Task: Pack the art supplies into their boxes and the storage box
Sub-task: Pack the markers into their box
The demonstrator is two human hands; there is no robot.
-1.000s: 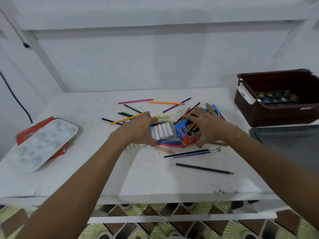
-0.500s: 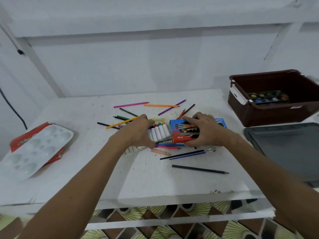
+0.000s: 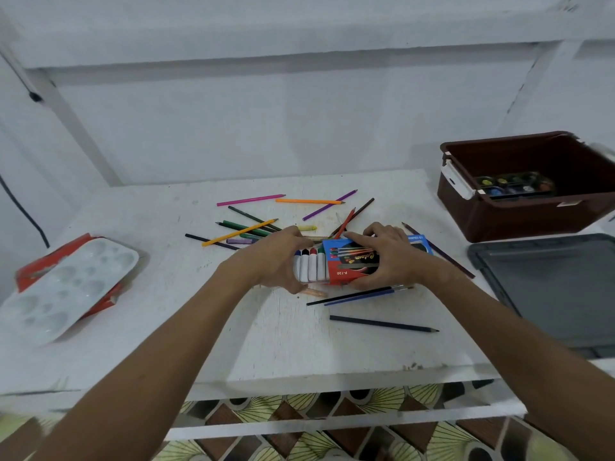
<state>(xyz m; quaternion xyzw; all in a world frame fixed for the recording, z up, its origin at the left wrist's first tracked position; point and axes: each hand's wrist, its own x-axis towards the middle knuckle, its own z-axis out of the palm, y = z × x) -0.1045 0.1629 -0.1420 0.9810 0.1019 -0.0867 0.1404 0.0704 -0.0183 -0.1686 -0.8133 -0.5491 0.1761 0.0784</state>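
White palette lying far left on surface; colored pencils scattering behind hands. Left hand gripping marker set, right hand clasping red-blue box touching markers. Brown storage box sitting far right.

Brown box; grey lid; white palette; red-and-blue carton; pink pencil; orange pencil.
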